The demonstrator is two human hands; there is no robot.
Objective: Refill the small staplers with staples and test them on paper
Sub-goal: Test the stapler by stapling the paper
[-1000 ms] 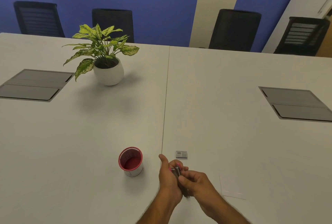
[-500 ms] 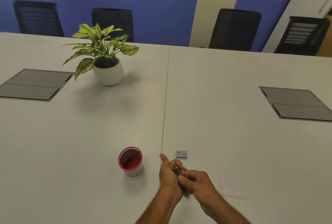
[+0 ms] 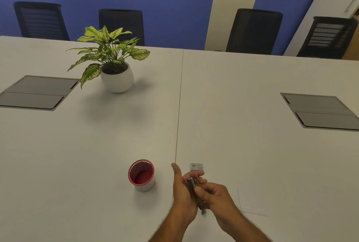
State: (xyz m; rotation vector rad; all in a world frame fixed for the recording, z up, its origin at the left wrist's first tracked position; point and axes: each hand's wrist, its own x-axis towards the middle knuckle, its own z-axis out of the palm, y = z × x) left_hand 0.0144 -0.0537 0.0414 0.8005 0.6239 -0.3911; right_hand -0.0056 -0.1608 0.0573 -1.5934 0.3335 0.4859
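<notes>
Holding the stapler (image 3: 192, 185) in both grips, left hand (image 3: 182, 193) and right hand (image 3: 215, 195) risk spilling staples onto the table (image 3: 252, 144) if it tilts.

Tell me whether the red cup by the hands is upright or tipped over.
Upright. The red cup stands on its base on the table, its round mouth facing up and its inside visible.

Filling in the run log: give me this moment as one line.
left hand holds stapler | right hand pinches its metal part | staple box, cup, paper on table
</notes>
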